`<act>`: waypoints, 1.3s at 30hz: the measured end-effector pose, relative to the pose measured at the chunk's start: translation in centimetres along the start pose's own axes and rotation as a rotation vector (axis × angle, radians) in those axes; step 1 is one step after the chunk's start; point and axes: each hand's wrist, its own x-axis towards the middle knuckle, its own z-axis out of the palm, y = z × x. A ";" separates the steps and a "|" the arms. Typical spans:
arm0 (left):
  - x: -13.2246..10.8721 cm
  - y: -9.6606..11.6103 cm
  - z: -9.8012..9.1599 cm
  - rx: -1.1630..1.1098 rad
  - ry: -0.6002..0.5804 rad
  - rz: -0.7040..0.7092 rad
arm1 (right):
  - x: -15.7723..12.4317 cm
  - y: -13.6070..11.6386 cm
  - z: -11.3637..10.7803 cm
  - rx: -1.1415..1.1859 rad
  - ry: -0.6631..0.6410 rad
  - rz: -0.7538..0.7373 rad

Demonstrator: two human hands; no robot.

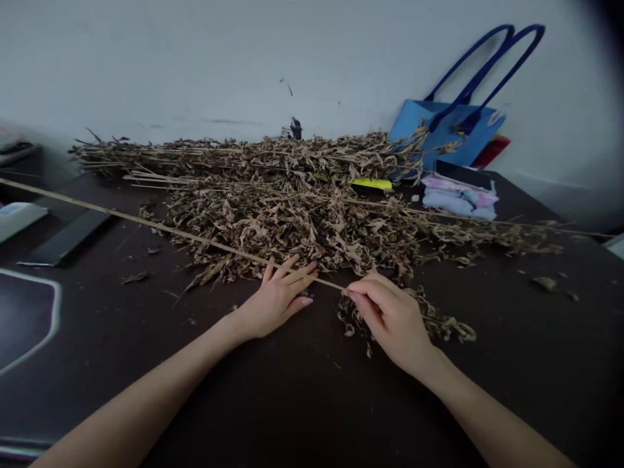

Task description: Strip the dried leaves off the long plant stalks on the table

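Blue rectangular tote bag (476,146) with navy looped handles (470,121) stands before the pale wall (195,65); flat black rectangular device (461,173) lies on folded pink-and-lavender cloth (449,201).

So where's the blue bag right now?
In the head view, the blue bag is at the back right of the table, by the wall, behind the pastel bundle and beside the dried leaves.

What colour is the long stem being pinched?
Pale tan; the stem shows best in the head view.
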 end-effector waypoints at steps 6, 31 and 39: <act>-1.1 1.4 0.0 -0.055 0.264 0.020 | -0.1 0.1 0.5 0.017 -0.034 0.022; -1.7 3.2 -1.0 -1.203 0.375 -0.411 | 0.5 -0.9 -2.9 -0.111 0.086 -0.045; -1.9 2.0 -1.9 -1.187 0.415 -0.369 | 1.0 1.7 -4.4 -0.220 -0.073 0.023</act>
